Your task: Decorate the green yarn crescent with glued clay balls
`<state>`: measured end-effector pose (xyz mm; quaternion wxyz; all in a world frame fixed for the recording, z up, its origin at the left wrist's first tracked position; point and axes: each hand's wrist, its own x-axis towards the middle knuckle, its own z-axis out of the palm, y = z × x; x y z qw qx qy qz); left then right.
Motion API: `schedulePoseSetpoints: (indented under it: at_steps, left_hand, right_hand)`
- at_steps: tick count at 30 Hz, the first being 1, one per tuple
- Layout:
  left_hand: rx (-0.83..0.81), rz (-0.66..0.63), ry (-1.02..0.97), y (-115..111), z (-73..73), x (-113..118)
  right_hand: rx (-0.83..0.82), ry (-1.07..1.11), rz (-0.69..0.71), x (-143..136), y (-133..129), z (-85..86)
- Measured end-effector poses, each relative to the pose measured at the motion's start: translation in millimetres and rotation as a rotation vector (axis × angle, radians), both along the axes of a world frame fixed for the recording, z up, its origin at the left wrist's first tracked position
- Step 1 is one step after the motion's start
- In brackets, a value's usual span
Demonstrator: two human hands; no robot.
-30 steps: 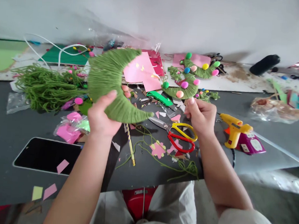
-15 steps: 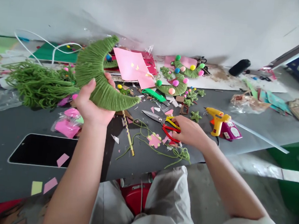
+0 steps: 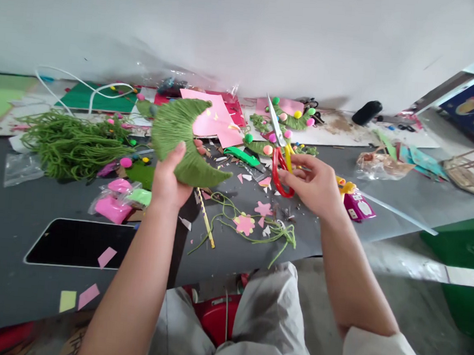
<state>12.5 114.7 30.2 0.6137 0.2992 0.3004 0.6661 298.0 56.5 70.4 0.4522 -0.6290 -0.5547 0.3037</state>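
My left hand (image 3: pixel 175 175) grips a crescent moon wrapped in green yarn (image 3: pixel 173 131), thumb in front and fingertips showing at its inner curve. To the right, my right hand (image 3: pixel 312 186) holds scissors (image 3: pixel 283 154) by their red and yellow handles, blades pointing up and away above the table. The blades look closed together. Below the hands lie a pink flower cutout (image 3: pixel 244 223), loose green yarn strands (image 3: pixel 281 237) and a yellow patterned pencil (image 3: pixel 206 219). A green utility knife (image 3: pixel 242 156) rests between the crescent and the scissors.
A heap of green yarn (image 3: pixel 75 148) lies at left, above a dark phone (image 3: pixel 79 244). Crescents with pompoms (image 3: pixel 303 120) sit at the back. A yellow glue gun (image 3: pixel 345 187) lies beside a purple box (image 3: pixel 358 205) on the right, partly behind my right hand.
My right hand has lifted the scissors off the table and turned their blades upward. The crescent in my left hand has come lower and to the right.
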Motion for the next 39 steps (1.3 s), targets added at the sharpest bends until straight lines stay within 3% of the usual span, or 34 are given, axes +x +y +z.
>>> schedulePoseSetpoints:
  at_steps: [3, 6, 9, 13, 16, 20, 22, 26, 29, 33, 36, 39]
  left_hand:
    - [0.016, -0.146, 0.045, -10, -1.8, 13]
    - [0.033, -0.236, 0.048, -15, -3.0, 20]
    - [0.009, -0.19, 0.005, -10, -3.5, 20]
    - [-0.112, -0.023, -0.119, -1, -4.4, 14]
    - [-0.197, -0.018, -0.147, 1, -4.7, 11]
    - [-0.207, -0.009, -0.152, 2, -8.2, 11]
    - [-0.167, 0.041, -0.169, 4, -11.7, 10]
    - [-0.076, 0.092, -0.191, 7, -16.4, 8]
    - [-0.074, 0.098, -0.148, 7, -15.8, 8]
    - [-0.064, 0.122, -0.12, 8, -14.9, 3]
    - [-0.016, 0.181, -0.141, 11, -17.2, -3]
    - [0.015, 0.203, -0.145, 13, -19.9, -8]
  right_hand:
    - [0.128, -0.006, 0.101, -53, 15, 6.5]
    - [0.243, -0.149, 0.184, -107, 31, -1.3]
    - [0.276, -0.292, 0.232, -142, 42, -15.7]
    - [0.333, -0.395, 0.334, -162, 44, -27.0]
    - [0.449, -0.408, 0.388, -158, 38, -26.8]
    - [0.587, -0.239, 0.151, -132, 22, -26.2]
    - [0.476, -0.045, 0.089, -118, 15, -30.8]
    - [0.109, 0.08, 0.351, -111, 9, -46.9]
    - [-0.077, 0.145, 0.425, -125, 5, -53.6]
    - [-0.057, 0.172, 0.429, -125, -2, -52.9]
    - [0.008, 0.251, 0.28, -85, 4, -51.3]
    - [0.066, 0.485, -0.029, -22, 23, -46.4]
